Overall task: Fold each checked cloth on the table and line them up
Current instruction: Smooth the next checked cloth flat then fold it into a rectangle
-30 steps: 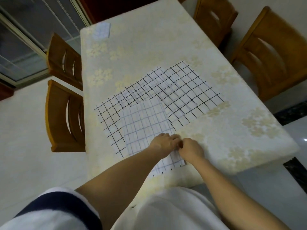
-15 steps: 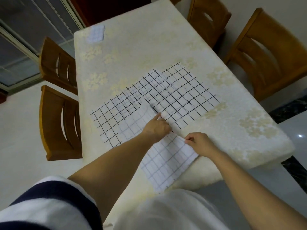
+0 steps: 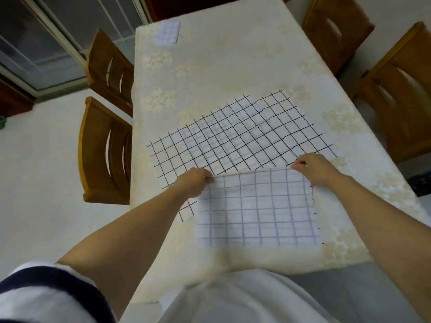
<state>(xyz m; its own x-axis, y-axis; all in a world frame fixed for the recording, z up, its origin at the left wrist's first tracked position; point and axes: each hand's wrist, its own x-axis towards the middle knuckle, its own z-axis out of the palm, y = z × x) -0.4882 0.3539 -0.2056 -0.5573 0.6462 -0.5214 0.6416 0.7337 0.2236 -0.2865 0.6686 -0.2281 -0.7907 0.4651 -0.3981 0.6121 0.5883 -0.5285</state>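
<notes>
The hands have drawn apart: a second ago they sat together at the near end of the pale blue-checked cloth [image 3: 256, 208]. Now the left hand [image 3: 194, 184] pinches its far left corner and the right hand [image 3: 313, 167] its far right one. The cloth has swung round and slid nearer, mostly off the black-checked cloth [image 3: 233, 138].

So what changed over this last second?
The left hand and right hand moved apart and now pinch the far corners of the blue-checked cloth, which was turned and pulled nearer. The black-checked cloths and the far folded cloth stayed put.
</notes>
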